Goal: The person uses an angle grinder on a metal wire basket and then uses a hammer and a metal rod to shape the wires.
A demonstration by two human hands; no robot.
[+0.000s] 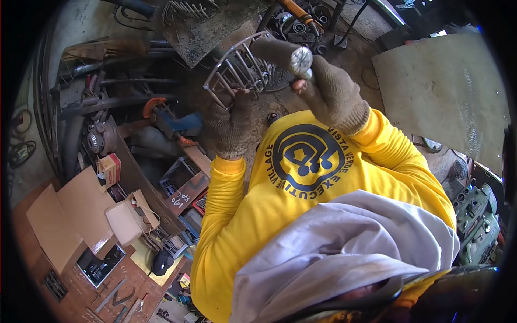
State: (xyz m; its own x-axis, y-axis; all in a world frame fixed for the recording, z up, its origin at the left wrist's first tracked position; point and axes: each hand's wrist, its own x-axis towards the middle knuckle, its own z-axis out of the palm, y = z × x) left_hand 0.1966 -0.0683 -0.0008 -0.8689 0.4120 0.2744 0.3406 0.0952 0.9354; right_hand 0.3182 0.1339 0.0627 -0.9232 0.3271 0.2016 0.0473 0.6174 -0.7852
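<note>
My left hand (234, 126), in a dirty brown knit glove, grips the lower end of a curved metal rack (229, 67) made of bent rod with several crossbars. To the right and raised higher, my right hand (339, 97) wears a similar glove, with a bare fingertip showing through. Its fingers close on a tool with a round, silvery, scored end (300, 60); the rest of the tool is mostly hidden, so its kind is unclear. A blurred brown shape reaches from that hand toward the rack's upper end.
A metal plate (191, 35) with rods on it lies ahead. An orange-and-blue clamp-like tool (177, 121) sits left of my left hand. Cardboard (64, 215) and hand tools cover a brown bench at lower left. A large pale sheet (441, 97) stands right; a green machine (476, 220) is below it.
</note>
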